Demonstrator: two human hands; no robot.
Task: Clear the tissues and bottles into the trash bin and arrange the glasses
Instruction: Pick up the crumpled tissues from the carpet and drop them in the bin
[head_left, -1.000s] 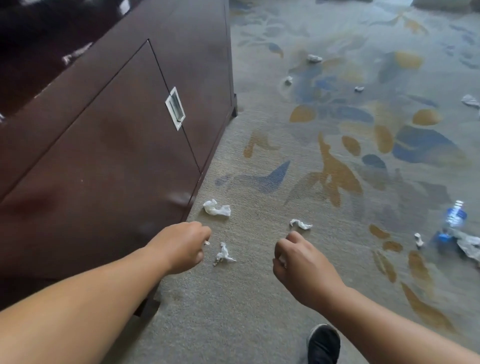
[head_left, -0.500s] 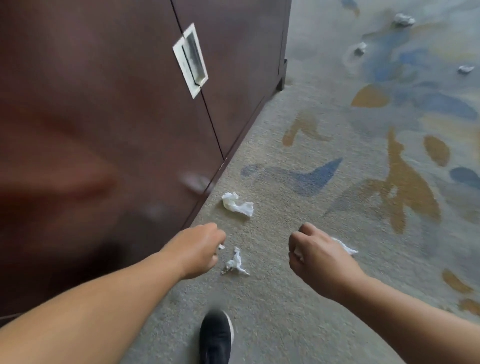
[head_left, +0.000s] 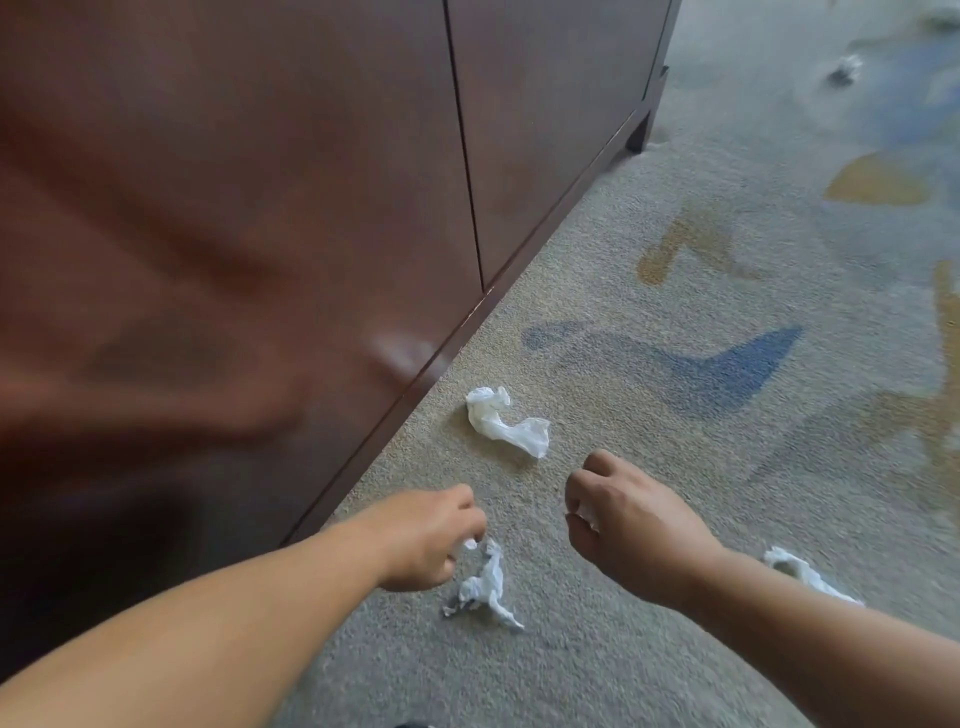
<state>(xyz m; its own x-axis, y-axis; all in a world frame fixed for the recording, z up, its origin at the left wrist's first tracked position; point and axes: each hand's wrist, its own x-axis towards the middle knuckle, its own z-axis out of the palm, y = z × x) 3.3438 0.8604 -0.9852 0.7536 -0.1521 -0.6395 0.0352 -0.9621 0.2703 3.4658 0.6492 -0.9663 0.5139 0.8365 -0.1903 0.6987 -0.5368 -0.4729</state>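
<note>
Where carpet (head_left: 649, 493) meets wood, closed left hand (head_left: 431, 540) nears crumpled tissue (head_left: 485, 592).

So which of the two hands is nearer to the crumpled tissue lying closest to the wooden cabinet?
The right hand. It is just below and right of that tissue, a short gap away. The left hand is lower, farther away, beside another tissue.

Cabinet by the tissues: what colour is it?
Dark reddish-brown wood cabinet, seen in the head view.
</note>
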